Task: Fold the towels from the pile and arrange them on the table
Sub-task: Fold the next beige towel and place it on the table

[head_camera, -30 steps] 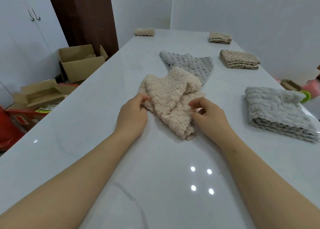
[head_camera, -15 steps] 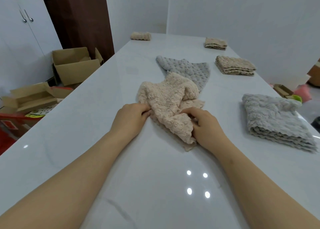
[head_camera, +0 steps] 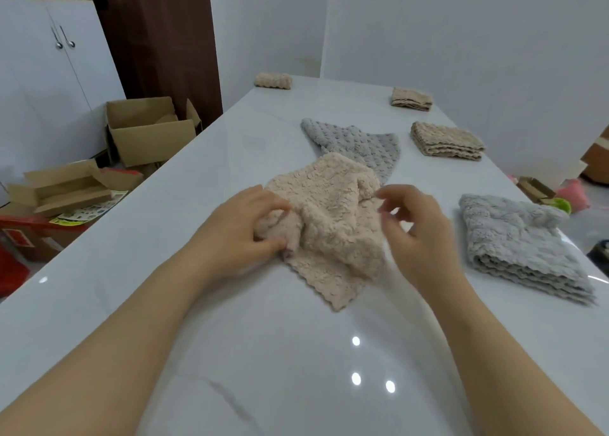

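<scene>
**One beige towel gripped by a single hand**

One crumpled beige towel (head_camera: 329,238) lies in the middle of the white table (head_camera: 263,369), near the person, with a scalloped corner pointing toward the near edge. The left hand (head_camera: 244,234) curls its fingers round a bunched fold at the towel's left side, probably to anchor the cloth while it is spread flat for folding. The right hand (head_camera: 418,234) hovers over the right side with fingers loosely bent and parted. It holds nothing that can be seen, and looks poised to catch an edge.

Just beyond lies an unfolded grey towel (head_camera: 356,142), partly covered by the beige one, likely next in line. Folded work sits apart along the right: a grey stack (head_camera: 520,247) nearest, then two tan stacks (head_camera: 445,140) farther off.

The right hand is motion-blurred, so contact with the cloth is uncertain, and its palm hides the towel's right edge. How many towels each stack holds cannot be counted.
</scene>
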{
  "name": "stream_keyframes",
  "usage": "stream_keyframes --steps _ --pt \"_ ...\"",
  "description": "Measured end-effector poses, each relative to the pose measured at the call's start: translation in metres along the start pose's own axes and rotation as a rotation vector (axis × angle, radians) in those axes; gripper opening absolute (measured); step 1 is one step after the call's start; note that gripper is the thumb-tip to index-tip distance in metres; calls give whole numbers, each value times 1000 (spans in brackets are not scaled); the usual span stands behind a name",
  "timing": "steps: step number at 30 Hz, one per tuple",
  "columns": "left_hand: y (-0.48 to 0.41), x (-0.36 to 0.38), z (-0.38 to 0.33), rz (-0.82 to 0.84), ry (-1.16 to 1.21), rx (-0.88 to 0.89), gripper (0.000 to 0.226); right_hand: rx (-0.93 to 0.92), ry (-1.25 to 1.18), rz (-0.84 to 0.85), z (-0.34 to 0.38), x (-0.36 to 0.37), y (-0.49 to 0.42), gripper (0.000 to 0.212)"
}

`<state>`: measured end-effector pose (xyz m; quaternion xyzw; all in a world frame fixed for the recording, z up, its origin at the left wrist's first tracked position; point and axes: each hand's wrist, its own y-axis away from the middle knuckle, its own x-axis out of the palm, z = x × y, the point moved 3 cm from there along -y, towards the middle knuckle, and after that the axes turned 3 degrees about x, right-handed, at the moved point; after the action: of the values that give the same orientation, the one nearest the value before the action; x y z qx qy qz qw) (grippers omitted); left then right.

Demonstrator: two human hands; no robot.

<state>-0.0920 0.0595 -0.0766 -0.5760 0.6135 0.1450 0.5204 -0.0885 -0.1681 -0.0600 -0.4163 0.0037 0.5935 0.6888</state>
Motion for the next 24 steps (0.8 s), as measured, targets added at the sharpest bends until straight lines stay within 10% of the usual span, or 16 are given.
stream_keyframes --steps 6,16,24 --pt "2 19 20 69 50 -179 62 -135 413 707 12 41 27 44" --pt "6 -12 7 -571 -49 -160 36 -110 265 407 5 30 17 18" --pt "7 -16 -5 -340 442 -165 42 122 -182 46 -1 -10 -2 13"
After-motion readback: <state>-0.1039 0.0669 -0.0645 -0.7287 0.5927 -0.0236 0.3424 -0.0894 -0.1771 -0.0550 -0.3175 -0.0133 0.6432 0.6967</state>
